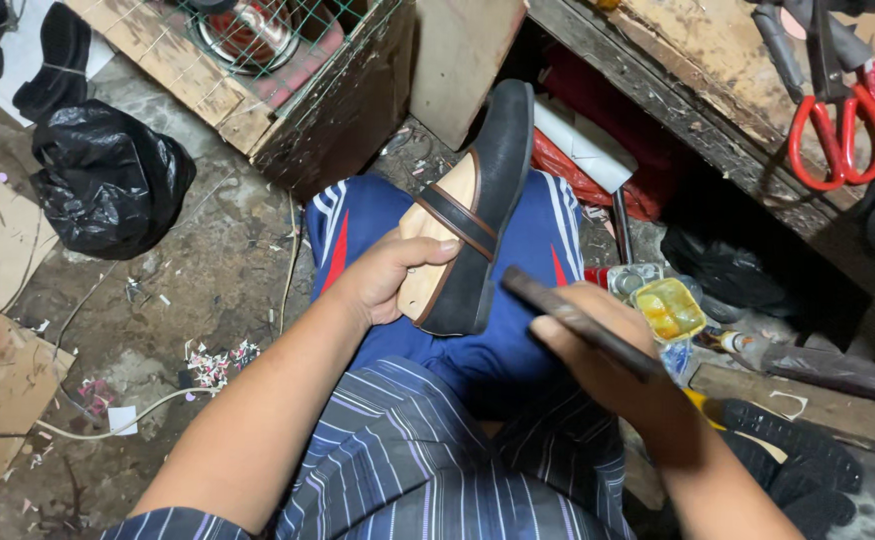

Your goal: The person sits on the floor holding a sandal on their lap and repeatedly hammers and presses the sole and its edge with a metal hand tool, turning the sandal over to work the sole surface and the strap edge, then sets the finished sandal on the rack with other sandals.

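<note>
left hand (392, 280) grips the black shoe (482, 215) on its wooden form; right hand (597, 345) clenches a dark stick beside its toe, glue tin (667, 308) nearby.

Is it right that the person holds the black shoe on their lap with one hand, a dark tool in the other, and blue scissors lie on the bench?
Not quite. The scissors have red handles, not blue, as the head view shows. The rest is right: the left hand holds the black shoe on the lap, and the right hand grips a dark tool.
</note>
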The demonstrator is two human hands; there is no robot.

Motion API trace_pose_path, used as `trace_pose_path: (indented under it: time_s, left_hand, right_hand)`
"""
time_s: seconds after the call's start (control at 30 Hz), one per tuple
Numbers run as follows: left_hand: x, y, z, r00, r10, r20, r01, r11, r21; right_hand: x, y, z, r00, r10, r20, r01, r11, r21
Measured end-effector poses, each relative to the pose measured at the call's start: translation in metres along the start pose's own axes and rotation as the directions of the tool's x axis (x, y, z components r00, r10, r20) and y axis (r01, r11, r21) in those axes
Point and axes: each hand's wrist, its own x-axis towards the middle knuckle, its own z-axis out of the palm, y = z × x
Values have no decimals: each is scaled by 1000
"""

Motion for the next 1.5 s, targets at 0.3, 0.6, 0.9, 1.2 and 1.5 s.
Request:
trace_pose_path:
  time_s: [0.3, 0.6, 0.9, 1.2, 1.5]
  left_hand:
    - [0, 2, 2, 999, -16, -45, 17, 1000, 20]
    - [9, 4, 7, 994, 20, -104, -13, 998, 66]
    - [8, 0, 5, 990, 27, -139, -19, 998, 57]
    - [13, -2, 4, 980, 77, -182, -51, 988, 147]
    - [16, -11, -5, 983, -22, -181, 11, 998, -65]
  right_hand:
    - [11, 2, 9, 990, 119, 74, -129, 981, 148]
    - [22, 7, 18, 999, -44, 15, 44, 999, -22]
    - [18, 5, -6, 891, 343, 299, -383, 920, 86]
    - [20, 17, 20, 987, -90, 131, 84, 995, 46]
    - [16, -4, -3, 957, 109, 269, -128, 990, 55]
